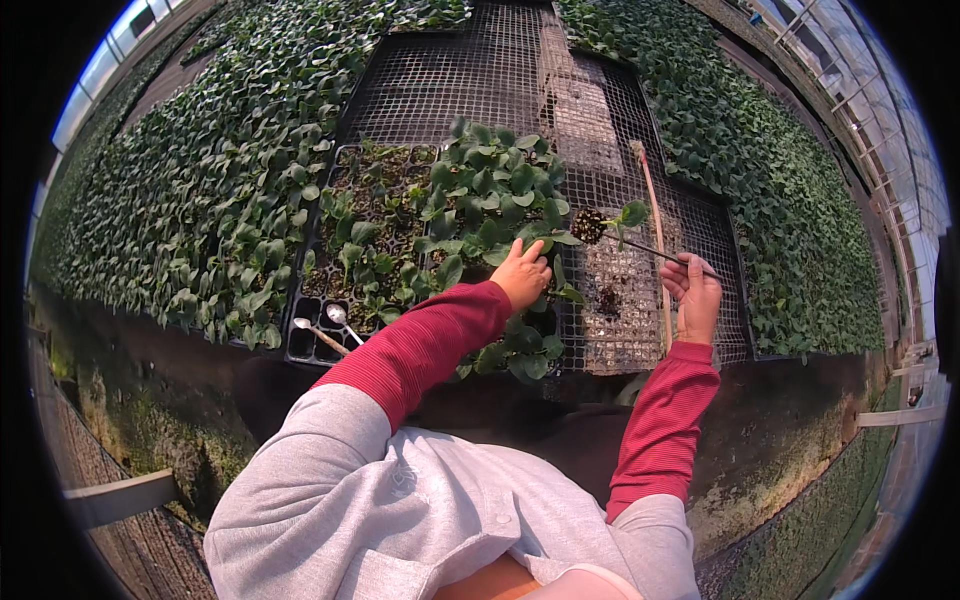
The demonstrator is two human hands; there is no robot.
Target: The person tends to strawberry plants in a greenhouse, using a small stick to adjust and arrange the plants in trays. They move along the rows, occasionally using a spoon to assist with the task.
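Note:
My right hand (694, 289) grips a thin dark rod (641, 247) that points up and left. By the rod's far end is a seedling (632, 215) with a dark soil plug (587, 226), above the mesh bench; whether the rod carries it I cannot tell. My left hand (523, 274) reaches into the leafy seedlings in a black cell tray (559, 319), fingers spread at a leaf; whether it pinches the leaf is unclear. Left of it, another black cell tray (291, 330) holds sparser seedlings. Two spoon-like tools, one white-headed (337, 313), the other pale (302, 322), lie at its near left corner.
A long wooden stick (654, 199) lies on the mesh bench (480, 67) at the right. Loose soil (607, 300) is scattered nearby. Dense seedlings stand on the left (217, 180) and right (750, 157). The bench's near wall (780, 405) runs before me.

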